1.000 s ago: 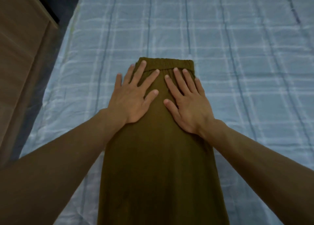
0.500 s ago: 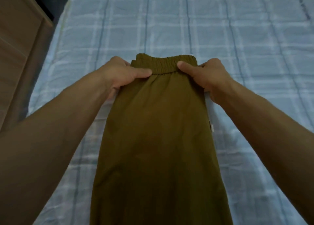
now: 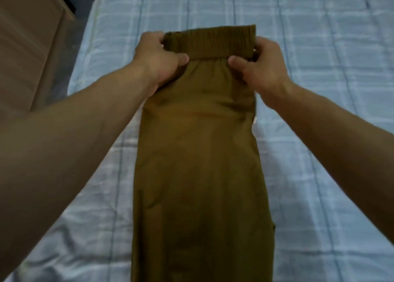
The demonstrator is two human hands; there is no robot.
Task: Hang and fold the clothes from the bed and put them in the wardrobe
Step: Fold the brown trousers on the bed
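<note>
1. On the bed [image 3: 319, 68], the trousers [image 3: 198, 164] lie flat, lengthwise.
2. Left hand [image 3: 157, 58] and right hand [image 3: 262, 66] each pinch a waistband [image 3: 210, 43] corner.
3. I'd lift both corners evenly and fold toward the hem, keeping edges lined up.

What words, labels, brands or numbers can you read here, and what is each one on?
No text can be read.
Small white tag at the right edge of the olive-brown elastic-waisted garment: too small and blurred to read.
Blue checked bedsheet, brown wooden cabinet: no writing visible.
</note>
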